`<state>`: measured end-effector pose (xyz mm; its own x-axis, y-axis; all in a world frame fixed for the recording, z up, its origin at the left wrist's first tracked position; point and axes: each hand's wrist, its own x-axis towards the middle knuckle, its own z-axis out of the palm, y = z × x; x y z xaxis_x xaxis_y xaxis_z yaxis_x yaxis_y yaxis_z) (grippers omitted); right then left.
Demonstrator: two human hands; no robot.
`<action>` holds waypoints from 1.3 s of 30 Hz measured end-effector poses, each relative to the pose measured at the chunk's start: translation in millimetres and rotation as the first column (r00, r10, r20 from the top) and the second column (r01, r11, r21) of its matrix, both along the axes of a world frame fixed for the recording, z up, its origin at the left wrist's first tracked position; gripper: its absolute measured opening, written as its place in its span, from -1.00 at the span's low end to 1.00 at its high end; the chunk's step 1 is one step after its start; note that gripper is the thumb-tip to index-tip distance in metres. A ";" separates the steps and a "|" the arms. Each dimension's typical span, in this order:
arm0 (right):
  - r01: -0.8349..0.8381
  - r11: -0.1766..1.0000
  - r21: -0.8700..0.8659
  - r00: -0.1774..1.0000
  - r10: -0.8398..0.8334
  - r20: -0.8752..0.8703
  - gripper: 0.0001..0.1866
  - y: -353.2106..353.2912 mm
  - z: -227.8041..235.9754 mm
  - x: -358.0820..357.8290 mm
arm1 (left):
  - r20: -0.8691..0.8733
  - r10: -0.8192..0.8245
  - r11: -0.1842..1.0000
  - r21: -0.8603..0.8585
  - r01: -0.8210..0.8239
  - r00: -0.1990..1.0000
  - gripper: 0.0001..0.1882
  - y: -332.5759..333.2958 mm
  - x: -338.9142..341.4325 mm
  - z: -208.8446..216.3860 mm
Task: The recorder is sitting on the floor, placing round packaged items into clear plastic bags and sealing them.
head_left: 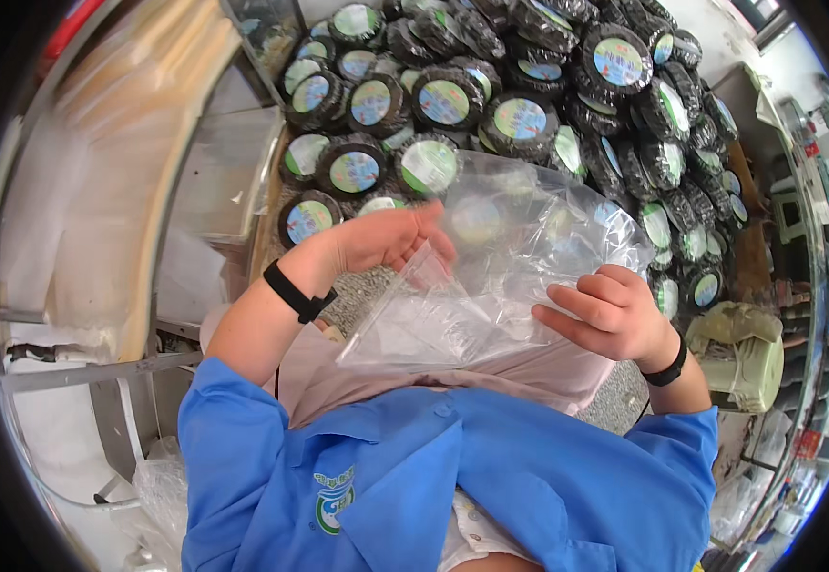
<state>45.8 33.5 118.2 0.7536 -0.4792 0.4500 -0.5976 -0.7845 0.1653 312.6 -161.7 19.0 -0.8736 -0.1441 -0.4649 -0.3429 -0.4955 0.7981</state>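
A large clear plastic bag [491,319] is spread in front of me, above my lap. My right hand [605,313] is closed on the bag's right side, its fingers curled and pressed together on the film. My left hand [397,238] is at the bag's left edge with its fingers apart and slightly bent. Some of its fingertips show through the clear film; whether they are inside the bag or behind it I cannot tell. Past the bag rises a big heap of round, black-wrapped packages [443,100] with green and blue round labels, some visible through the plastic.
On the left stands a metal-framed table [100,374] with stacked pale sheets [114,181]. A light green container [740,367], partly covered by plastic, stands at the right. Crumpled clear plastic [162,486] lies at lower left. Grey speckled floor [362,300] shows below the heap.
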 end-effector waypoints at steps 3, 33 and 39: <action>0.059 0.997 0.059 0.998 -0.058 -0.018 -0.62 2.5 -5.5 -21.6 | 0.012 0.080 0.976 -0.204 -0.076 0.997 -0.70 18.5 -13.8 -17.8; 0.941 0.005 0.339 -0.195 -0.808 0.556 -0.53 262.7 -8.8 -98.1 | 0.434 0.038 0.946 0.275 -0.173 0.900 0.17 68.3 -77.0 -248.9; 0.957 -0.157 0.244 -0.222 -0.939 0.264 -0.57 291.5 45.8 -273.8 | 0.178 0.023 0.906 0.411 -0.096 0.984 -0.50 111.8 -78.5 -252.5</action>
<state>-228.1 325.0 164.0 -0.7098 -0.4938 0.5023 -0.6494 0.7350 -0.1950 234.2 -49.9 -233.5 -0.7749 0.0453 -0.6304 -0.4112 -0.7936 0.4485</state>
